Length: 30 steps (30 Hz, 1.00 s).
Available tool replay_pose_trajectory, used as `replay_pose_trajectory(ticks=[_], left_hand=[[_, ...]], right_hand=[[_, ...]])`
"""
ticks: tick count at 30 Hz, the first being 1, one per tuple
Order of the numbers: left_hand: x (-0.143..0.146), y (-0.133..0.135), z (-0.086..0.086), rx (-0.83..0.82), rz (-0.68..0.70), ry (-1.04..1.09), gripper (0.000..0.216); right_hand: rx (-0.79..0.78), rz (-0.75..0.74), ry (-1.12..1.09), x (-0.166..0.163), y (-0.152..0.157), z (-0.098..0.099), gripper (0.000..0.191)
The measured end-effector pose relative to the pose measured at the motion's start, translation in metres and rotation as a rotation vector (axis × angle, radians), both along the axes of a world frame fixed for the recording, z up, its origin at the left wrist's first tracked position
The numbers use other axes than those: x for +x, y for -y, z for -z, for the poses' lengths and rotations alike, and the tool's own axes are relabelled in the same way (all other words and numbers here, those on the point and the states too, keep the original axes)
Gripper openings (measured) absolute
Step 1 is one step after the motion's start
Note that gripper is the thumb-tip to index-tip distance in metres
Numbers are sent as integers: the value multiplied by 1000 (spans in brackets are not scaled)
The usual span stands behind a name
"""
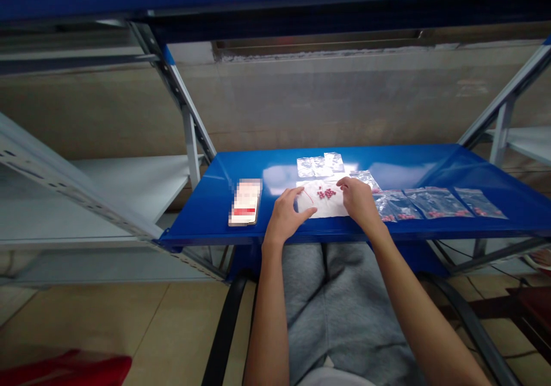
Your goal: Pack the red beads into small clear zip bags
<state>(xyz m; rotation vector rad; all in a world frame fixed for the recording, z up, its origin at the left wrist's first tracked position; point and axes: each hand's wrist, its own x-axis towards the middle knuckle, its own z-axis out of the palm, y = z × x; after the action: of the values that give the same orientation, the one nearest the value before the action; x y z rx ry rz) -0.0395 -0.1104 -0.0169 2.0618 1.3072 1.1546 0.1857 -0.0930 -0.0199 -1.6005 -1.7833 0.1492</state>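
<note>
A white sheet (pixel 321 205) lies on the blue shelf board (pixel 430 162) in front of me, with a small cluster of red beads (pixel 329 193) and a thin red thread (pixel 306 195) on it. My left hand (pixel 287 215) rests on the sheet's left edge, fingers curled down, holding nothing that I can make out. My right hand (pixel 358 199) sits at the sheet's right edge, its fingertips next to the beads. Whether it pinches a bead is too small to tell.
Empty clear bags (pixel 319 165) lie behind the sheet. Several small bags with red beads (pixel 434 203) line up to the right. A phone (pixel 245 201) lies on the left. Grey metal shelving stands on both sides; my lap and a chair frame are below.
</note>
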Motion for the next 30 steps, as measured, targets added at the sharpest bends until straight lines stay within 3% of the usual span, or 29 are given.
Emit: replay_pose_trajectory(ticks=[3, 8, 18, 21, 25, 30], left_hand=[[2, 0, 0, 6, 6, -5, 53], [5, 0, -1, 21, 28, -30, 52], [5, 0, 0, 16, 35, -23, 53], [6, 0, 0, 21, 44, -6, 54], [9, -1, 0, 34, 57, 26, 54], [10, 0, -1, 15, 73, 47, 53]], right_hand=[[-62, 45, 145, 10, -17, 9, 34], [-126, 16, 229, 9, -24, 16, 22], [-121, 46, 219, 6, -21, 8, 14], [-39, -40, 59, -7, -9, -2, 12], [17, -264, -81, -35, 12, -14, 15], [-22, -294, -59, -42, 16, -18, 17]])
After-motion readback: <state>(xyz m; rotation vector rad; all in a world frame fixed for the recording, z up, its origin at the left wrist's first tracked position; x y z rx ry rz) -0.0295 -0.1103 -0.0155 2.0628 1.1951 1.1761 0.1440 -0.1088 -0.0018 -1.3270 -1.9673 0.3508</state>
